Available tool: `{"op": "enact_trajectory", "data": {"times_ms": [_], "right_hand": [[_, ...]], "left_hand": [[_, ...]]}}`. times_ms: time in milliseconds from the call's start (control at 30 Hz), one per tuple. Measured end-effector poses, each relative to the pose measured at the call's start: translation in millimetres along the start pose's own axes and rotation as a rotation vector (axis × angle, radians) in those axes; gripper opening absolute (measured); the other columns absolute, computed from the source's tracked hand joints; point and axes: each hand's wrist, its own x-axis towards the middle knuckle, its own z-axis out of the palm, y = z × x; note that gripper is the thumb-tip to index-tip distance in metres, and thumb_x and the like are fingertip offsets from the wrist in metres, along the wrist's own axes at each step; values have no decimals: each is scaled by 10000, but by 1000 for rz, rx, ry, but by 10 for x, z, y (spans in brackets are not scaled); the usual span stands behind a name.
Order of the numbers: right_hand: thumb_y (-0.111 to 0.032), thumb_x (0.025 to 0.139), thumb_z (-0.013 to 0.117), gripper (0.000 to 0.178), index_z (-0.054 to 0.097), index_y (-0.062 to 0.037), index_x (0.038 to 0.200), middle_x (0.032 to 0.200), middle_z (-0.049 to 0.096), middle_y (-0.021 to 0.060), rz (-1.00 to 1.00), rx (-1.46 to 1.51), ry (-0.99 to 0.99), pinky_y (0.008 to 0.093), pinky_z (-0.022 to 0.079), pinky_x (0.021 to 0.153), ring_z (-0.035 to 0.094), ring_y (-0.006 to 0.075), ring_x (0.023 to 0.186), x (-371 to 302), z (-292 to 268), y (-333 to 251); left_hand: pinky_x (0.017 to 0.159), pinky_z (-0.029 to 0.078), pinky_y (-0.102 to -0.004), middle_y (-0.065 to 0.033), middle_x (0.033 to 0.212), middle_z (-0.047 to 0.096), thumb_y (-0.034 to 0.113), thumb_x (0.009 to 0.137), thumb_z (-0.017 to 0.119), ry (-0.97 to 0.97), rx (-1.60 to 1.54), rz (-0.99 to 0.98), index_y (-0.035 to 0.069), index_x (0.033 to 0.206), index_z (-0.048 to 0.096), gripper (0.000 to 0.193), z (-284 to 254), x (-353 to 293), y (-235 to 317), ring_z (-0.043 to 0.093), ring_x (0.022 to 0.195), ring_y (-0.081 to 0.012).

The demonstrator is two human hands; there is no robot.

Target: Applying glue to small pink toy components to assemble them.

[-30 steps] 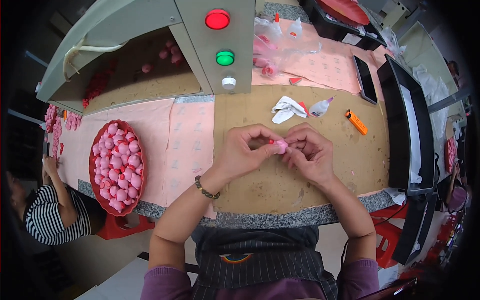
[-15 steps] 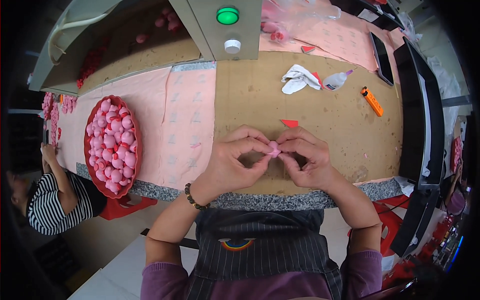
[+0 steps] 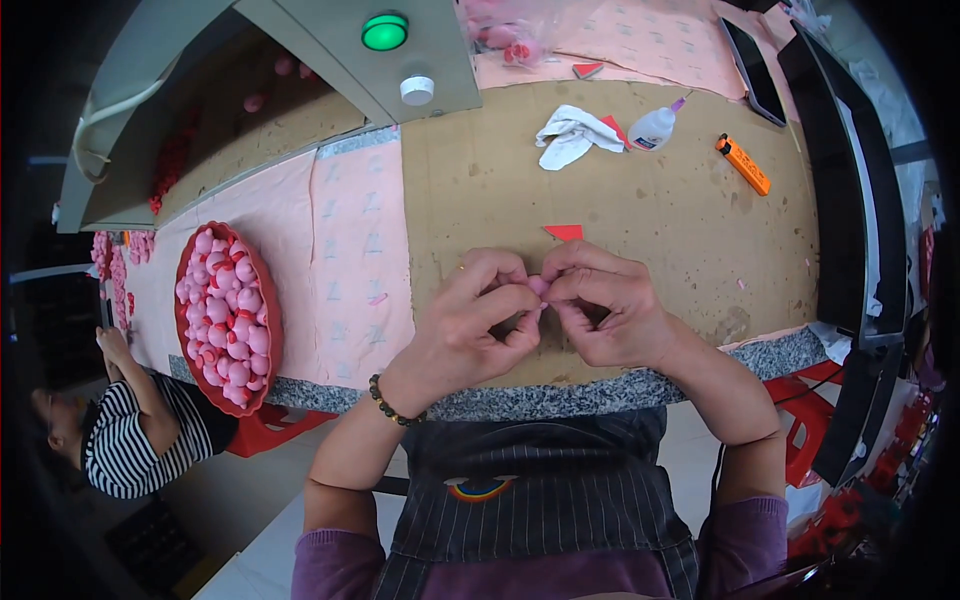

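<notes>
Between my hands, over the brown board, is a small pink rounded piece (image 3: 538, 284), mostly covered by fingertips. My left hand (image 3: 474, 312) pinches it from the left, thumb and forefinger pressed together. From the right, my right hand (image 3: 612, 308) grips it with bent fingers and thumb. The piece looks soft or rubbery, but its exact kind cannot be made out. Just beyond the fingers lies a flat red sanding-pad-like piece (image 3: 564, 233).
At left stands a red scalloped basket (image 3: 272, 340) heaped with pink and red rounded pieces. Farther back lie a crumpled white cloth (image 3: 572, 138), a squeeze bottle (image 3: 654, 128) and an orange utility knife (image 3: 743, 165). A grey cabinet (image 3: 440, 50) stands behind. A co-worker in stripes (image 3: 150, 435) sits at left.
My fingers have closed in over the pink piece, so less of it shows. The whole view has tilted and shifted a little. Both hands stay at the same spot over the board.
</notes>
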Motion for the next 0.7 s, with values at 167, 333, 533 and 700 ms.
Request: {"op": "enact_trajectory", "data": {"times_ms": [167, 333, 533, 700], "right_hand": [[151, 660, 590, 155, 607, 29, 754, 865, 595, 111, -5, -20, 20, 255, 484, 577, 607, 181, 712, -29, -5, 6], [153, 643, 583, 180, 615, 21, 761, 857, 594, 97, -9, 3, 27, 257, 481, 564, 607, 186, 694, -43, -21, 19], [144, 612, 555, 205, 618, 14, 759, 857, 592, 93, -75, 8, 28, 269, 490, 567, 610, 195, 692, -47, -52, 85], [136, 616, 551, 196, 613, 11, 753, 868, 584, 89, -103, 37, 3, 275, 487, 556, 606, 194, 677, -47, -41, 112]], "left_hand": [[586, 501, -292, -86, 872, 512, -50, 622, 678, 6, 144, 73, 25, 754, 609, 166, 35, 1, 24, 572, 739, -208], [587, 507, -292, -93, 882, 503, -60, 620, 666, -10, 166, 80, 19, 759, 610, 170, 65, -17, 15, 572, 721, -207], [601, 503, -265, -129, 919, 493, -76, 678, 654, -87, 191, 117, -23, 794, 601, 137, 57, -2, 3, 592, 709, -191], [583, 511, -292, -94, 875, 493, -62, 608, 665, -60, 225, 68, 20, 748, 608, 172, 81, -16, 32, 572, 720, -203]]}}
